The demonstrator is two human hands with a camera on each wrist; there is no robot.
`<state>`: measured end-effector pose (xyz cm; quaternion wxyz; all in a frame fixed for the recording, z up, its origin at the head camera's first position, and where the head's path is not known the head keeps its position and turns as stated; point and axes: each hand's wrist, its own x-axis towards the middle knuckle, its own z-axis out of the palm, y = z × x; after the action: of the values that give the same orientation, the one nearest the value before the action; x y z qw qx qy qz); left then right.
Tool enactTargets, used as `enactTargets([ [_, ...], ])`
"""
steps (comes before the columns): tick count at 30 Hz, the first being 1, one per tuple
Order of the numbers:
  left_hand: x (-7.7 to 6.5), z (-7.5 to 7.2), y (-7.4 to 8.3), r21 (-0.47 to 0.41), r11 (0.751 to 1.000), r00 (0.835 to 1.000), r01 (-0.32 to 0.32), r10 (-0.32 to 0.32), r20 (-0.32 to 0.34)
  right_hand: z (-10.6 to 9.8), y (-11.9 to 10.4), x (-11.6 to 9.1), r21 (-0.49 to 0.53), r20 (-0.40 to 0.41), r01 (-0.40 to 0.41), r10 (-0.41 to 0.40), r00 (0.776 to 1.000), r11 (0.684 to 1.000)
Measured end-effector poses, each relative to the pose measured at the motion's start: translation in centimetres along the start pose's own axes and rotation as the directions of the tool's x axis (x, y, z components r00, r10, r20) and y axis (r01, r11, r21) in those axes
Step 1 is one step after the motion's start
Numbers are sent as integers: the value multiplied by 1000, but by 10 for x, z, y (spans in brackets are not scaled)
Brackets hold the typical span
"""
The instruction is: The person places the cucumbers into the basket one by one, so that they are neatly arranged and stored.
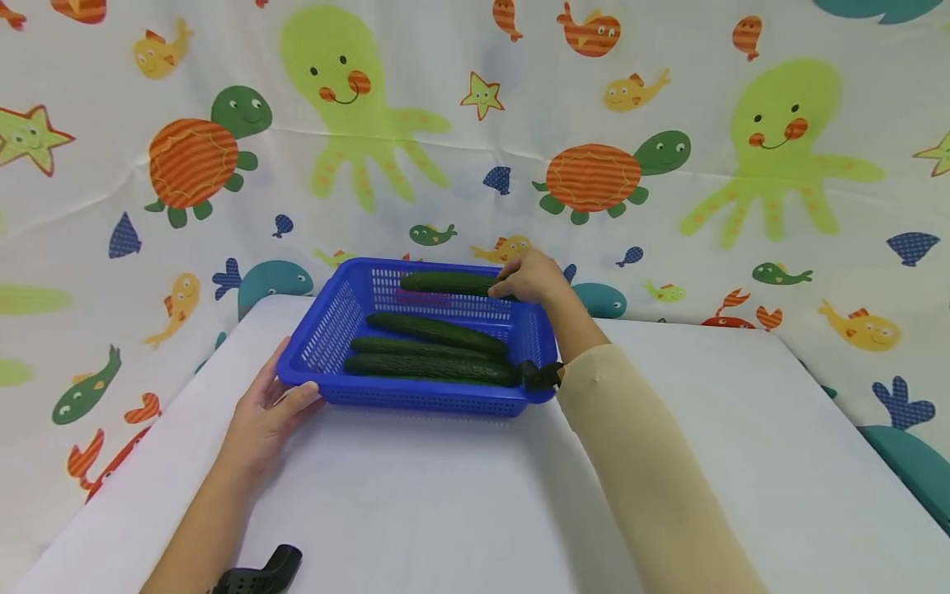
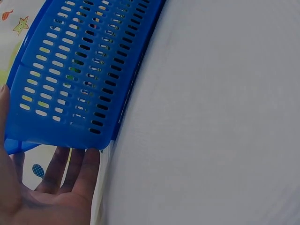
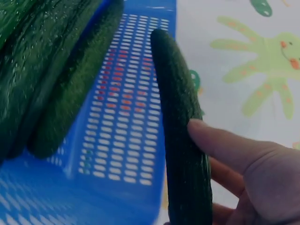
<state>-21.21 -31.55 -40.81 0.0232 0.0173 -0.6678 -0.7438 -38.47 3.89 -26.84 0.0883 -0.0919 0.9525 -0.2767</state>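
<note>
A blue plastic basket (image 1: 416, 393) with slotted walls stands on the white table. Three dark green cucumbers (image 1: 432, 368) lie side by side along its front part. My right hand (image 1: 530, 276) pinches another cucumber (image 1: 445, 283) near its right end, above the basket's back edge. In the right wrist view the thumb presses on this cucumber (image 3: 180, 108), and the fingers are partly hidden behind it. My left hand (image 1: 260, 425) holds the basket at its front left corner. The left wrist view has its fingertips against the lower edge of the basket's end wall (image 2: 70, 131).
The white table (image 1: 416, 503) reaches out in front of the basket and to its right. Behind it hangs a white cloth (image 1: 460, 165) printed with sea animals. Black straps (image 1: 260, 573) with cameras are on both wrists.
</note>
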Motion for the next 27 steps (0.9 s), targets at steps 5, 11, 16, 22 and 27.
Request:
enactTargets([
  [5,-1,7,-3,17,1000,1000,-1,1,1,14,-2,6,-45,7,-56,57,998,997],
  [11,-3,3,-1,34,999,999,-31,31,-6,27,-16,12,-108,-4,-49,48,999,993],
  [16,-3,1,-1,16,1000,1000,-18,18,-3,33,-15,16,-104,14,-30,32,999,994],
  [22,-2,2,1,-15,1000,1000,-9,9,8,39,-5,23,-126,87,70,-60,994,990],
  [27,-2,3,4,-26,1000,1000,-4,4,10,45,-12,33,-141,131,134,-115,985,981],
])
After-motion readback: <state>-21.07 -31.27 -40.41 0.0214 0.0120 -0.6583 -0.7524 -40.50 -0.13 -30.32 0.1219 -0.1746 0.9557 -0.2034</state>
